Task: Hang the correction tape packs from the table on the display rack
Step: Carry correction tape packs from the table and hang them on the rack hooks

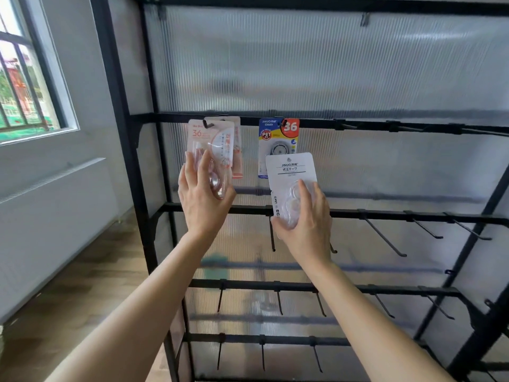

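A pink correction tape pack [213,144] hangs on the leftmost hook of the display rack's [358,124] second rail, with another pink pack [237,150] right behind it. My left hand [202,199] holds the front pink pack by its lower end, fingers curled around the blister. A blue and red pack [278,133] hangs on the neighbouring hook to the right. My right hand [305,216] grips a white pack [289,177] by its clear blister, holding it upright in front of the blue pack, below its hook.
Several bare black hooks [385,235] stick out from the rack's rails to the right and on the lower rows. A ribbed translucent panel [330,64] backs the rack. A window [24,78] and grey wall lie to the left, with wooden floor [82,285] below.
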`<state>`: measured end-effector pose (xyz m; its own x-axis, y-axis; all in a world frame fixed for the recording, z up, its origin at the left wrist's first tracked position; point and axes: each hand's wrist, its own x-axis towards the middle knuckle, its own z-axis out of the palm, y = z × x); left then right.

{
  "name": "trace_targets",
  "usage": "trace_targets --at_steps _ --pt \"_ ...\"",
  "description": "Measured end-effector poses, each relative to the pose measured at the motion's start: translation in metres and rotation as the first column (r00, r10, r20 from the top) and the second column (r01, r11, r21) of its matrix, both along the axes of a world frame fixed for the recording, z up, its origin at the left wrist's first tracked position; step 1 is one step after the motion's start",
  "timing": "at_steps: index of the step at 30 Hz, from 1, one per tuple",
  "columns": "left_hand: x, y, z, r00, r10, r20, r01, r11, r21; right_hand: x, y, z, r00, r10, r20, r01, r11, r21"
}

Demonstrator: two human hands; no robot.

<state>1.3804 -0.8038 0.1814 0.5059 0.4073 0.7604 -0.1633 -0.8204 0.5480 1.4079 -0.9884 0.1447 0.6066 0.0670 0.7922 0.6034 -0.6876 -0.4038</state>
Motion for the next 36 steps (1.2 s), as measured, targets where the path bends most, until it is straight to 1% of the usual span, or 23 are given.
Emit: trace_targets --at_steps 4,7,9,11,16,22,24,25,27,31,33,36 --pt "0.030 0.002 0.012 0.996 0.008 -0.091 -0.008 1.000 0.004 0.019 -0.011 0.002 0.999 -0.038 -0.001 0.038 0.999 0.015" --pt "0.057 0.005 0.016 0.986 0.021 -0.164 -0.019 1.000 0.012 0.034 -0.019 0.006 0.999 -0.052 0.002 0.052 0.999 -0.007" --pt "0.072 0.004 0.019 0.979 0.039 -0.200 -0.042 0.999 -0.011 0.044 -0.023 0.008 0.999 -0.049 0.013 0.049 0.999 -0.020" --pt "0.085 0.004 0.020 0.976 0.055 -0.213 -0.064 0.997 -0.037 0.053 -0.025 0.010 0.999 -0.048 0.011 0.048 0.999 -0.016" --pt "0.107 0.008 0.018 0.968 0.074 -0.238 -0.082 0.996 -0.026 0.064 -0.030 0.014 0.998 -0.056 0.008 0.056 0.998 -0.010" --pt "0.115 0.014 0.016 0.958 0.066 -0.278 -0.068 0.998 0.005 0.065 -0.036 0.015 0.998 -0.059 0.002 0.059 0.998 -0.009" --pt "0.112 0.011 0.013 0.956 0.059 -0.288 -0.067 0.998 -0.015 0.063 -0.041 0.015 0.998 -0.062 0.009 0.062 0.998 -0.002" --pt "0.110 0.007 0.012 0.953 0.065 -0.297 -0.072 0.997 -0.011 0.060 -0.043 0.015 0.998 -0.066 0.010 0.066 0.998 0.004" --pt "0.105 -0.005 0.007 0.950 0.085 -0.300 -0.071 0.996 0.058 0.054 -0.049 0.016 0.996 -0.082 0.027 0.082 0.996 0.025" --pt "0.095 -0.036 0.002 0.960 0.025 -0.278 0.023 0.986 0.167 0.045 -0.064 0.022 0.987 -0.153 0.056 0.150 0.988 0.047" --pt "0.092 -0.050 0.003 0.960 -0.036 -0.279 0.088 0.981 0.175 0.043 -0.073 0.025 0.976 -0.202 0.079 0.202 0.979 0.013" --pt "0.088 -0.065 0.004 0.958 -0.103 -0.269 0.156 0.971 0.182 0.044 -0.082 0.034 0.965 -0.252 0.070 0.254 0.967 -0.021"
